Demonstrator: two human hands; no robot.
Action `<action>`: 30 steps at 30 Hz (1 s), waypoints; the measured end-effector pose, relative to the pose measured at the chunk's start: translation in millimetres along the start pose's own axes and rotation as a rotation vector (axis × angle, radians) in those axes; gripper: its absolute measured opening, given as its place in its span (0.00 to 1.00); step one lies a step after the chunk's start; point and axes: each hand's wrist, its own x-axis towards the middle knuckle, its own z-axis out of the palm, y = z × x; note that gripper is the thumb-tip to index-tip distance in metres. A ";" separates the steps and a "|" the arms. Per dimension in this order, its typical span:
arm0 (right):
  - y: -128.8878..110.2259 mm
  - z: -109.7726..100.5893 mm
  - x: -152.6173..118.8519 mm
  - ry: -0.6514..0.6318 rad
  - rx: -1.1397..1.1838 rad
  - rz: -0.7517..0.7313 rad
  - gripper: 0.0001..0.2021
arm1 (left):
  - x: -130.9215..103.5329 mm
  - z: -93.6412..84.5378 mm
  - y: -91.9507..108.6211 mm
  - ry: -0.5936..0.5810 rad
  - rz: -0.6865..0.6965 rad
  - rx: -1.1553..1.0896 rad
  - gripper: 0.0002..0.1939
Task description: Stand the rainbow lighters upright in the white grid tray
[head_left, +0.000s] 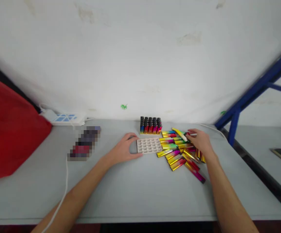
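Your left hand (123, 149) is at the left end of the pale tray (149, 145), thumb and forefinger spread across that end and clamped on its near and far corners. The tray lies flat in the middle of the surface (130, 194), with rows of round hollows facing up.

Just behind it, a block of lighters (150, 126) stands upright, black tops up, near the wall (140, 64). To the tray's right, a loose heap of lighters (175, 159) lies on its sides, yellow blending into red, pink, green and blue; some are beside the tray's right edge.

Your right hand (201, 140) is over the far right of that heap, fingers bent down among the lighters; you cannot tell whether they pinch one.

Well to your left are a pixelated object (84, 144), a white cable (66, 174), a power strip (67, 120) and a red cloth (11, 129).
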 end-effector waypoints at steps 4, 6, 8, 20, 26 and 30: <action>-2.3 -6.2 -0.8 0.114 0.109 0.027 0.17 | -0.2 0.8 -0.3 0.008 0.008 0.001 0.34; -7.2 -9.3 -2.5 0.167 0.264 0.027 0.20 | 0.2 1.3 -0.4 0.013 0.017 -0.002 0.34; -19.4 -11.1 -6.9 0.141 0.497 -0.005 0.28 | 0.9 2.0 -1.0 0.017 0.023 -0.004 0.33; -163.5 31.4 -46.0 -0.433 0.994 -0.171 0.33 | 1.4 8.8 -9.8 0.051 0.070 0.004 0.34; -169.4 61.4 -74.6 -0.134 0.746 -0.303 0.35 | 0.0 7.3 -2.7 0.035 0.078 -0.003 0.33; -164.5 62.1 -89.3 -0.110 0.694 -0.265 0.33 | -0.4 6.2 0.6 0.031 0.067 0.001 0.34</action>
